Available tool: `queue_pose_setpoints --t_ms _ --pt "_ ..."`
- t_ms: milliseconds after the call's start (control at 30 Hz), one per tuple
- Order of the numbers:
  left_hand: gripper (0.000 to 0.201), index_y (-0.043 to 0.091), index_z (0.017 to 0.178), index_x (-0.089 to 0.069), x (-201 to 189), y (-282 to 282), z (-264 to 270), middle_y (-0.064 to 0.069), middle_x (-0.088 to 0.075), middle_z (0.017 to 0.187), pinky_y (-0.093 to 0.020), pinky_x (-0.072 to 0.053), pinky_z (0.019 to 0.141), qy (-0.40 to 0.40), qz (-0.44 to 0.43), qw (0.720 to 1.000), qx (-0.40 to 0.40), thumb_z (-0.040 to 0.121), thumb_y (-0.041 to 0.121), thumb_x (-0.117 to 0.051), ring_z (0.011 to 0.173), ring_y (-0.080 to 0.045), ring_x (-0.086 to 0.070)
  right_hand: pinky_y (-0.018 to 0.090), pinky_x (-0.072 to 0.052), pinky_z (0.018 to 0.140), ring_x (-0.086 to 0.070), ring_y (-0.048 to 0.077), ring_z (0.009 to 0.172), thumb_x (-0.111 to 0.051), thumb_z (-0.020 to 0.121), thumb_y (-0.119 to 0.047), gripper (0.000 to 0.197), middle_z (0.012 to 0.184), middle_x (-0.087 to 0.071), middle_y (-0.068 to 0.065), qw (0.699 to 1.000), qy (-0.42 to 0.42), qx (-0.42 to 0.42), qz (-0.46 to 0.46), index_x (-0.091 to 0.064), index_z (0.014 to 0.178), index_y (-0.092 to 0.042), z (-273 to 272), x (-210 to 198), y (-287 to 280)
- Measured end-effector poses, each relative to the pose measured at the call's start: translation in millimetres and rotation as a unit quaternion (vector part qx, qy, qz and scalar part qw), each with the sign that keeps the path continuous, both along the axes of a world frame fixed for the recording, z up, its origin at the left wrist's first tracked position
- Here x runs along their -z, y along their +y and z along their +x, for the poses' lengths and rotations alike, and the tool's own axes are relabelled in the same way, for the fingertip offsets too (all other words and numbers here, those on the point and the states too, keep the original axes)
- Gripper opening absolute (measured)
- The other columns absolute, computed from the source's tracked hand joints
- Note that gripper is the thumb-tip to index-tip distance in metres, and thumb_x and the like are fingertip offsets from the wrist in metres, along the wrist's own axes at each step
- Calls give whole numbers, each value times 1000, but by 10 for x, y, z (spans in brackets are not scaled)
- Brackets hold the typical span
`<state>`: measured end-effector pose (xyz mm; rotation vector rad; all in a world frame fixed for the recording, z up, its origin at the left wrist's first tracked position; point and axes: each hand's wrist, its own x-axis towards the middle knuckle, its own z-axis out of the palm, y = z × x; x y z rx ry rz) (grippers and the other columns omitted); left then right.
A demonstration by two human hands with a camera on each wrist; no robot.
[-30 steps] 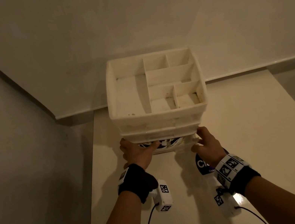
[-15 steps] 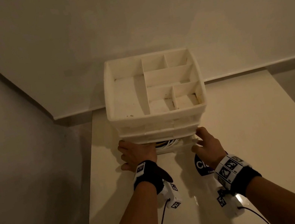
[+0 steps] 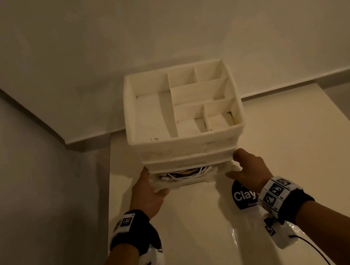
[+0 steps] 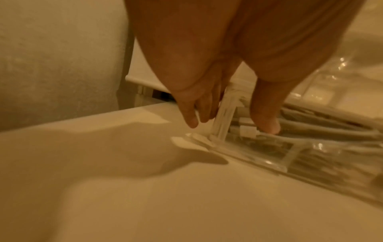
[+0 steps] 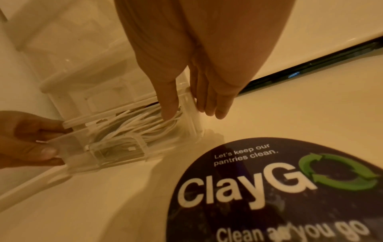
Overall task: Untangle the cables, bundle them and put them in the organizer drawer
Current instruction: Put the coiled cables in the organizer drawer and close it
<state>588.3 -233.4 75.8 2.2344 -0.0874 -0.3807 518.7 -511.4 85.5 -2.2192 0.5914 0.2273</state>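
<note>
A white plastic organizer (image 3: 190, 150) with a divided top tray stands at the back of the table. Its clear bottom drawer (image 3: 192, 182) is pulled out a little, and coiled white cables (image 3: 186, 173) lie inside. My left hand (image 3: 149, 193) pinches the drawer's left corner, thumb in on the cables (image 4: 311, 127) and fingers outside the wall (image 4: 221, 114). My right hand (image 3: 246, 169) pinches the right corner the same way, thumb in the drawer (image 5: 116, 155) on the cables (image 5: 134, 129). Most of the bundle is hidden under the drawer above.
The white table (image 3: 289, 147) ends in an edge at the left, close to a grey wall (image 3: 26, 182). A round dark "ClayGo" sticker (image 3: 243, 195) lies flat on the table under my right wrist. The organizer's back is against the rear wall.
My left hand has come out from across the drawer's opening and moved to its left corner. The cables now show in the opening. The right hand has stayed at the right corner.
</note>
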Motion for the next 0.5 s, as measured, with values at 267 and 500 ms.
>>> queue_pose_setpoints --t_ms 267,500 --pt "31 1 108 -57 96 -84 95 -14 -66 104 -26 -44 76 -43 36 996 -74 84 13 -72 92 -26 -61 33 -44 95 -59 26 114 -73 82 -23 36 119 -67 6 998 -19 56 -12 -59 115 -14 88 97 50" --pt "26 1 99 -59 165 -140 168 -13 -68 87 -29 -50 69 -52 58 990 -116 86 20 -71 80 -28 -64 27 -39 88 -62 25 109 -69 84 -33 31 112 -70 3 993 -30 109 -36 -62 108 -15 141 178 137"
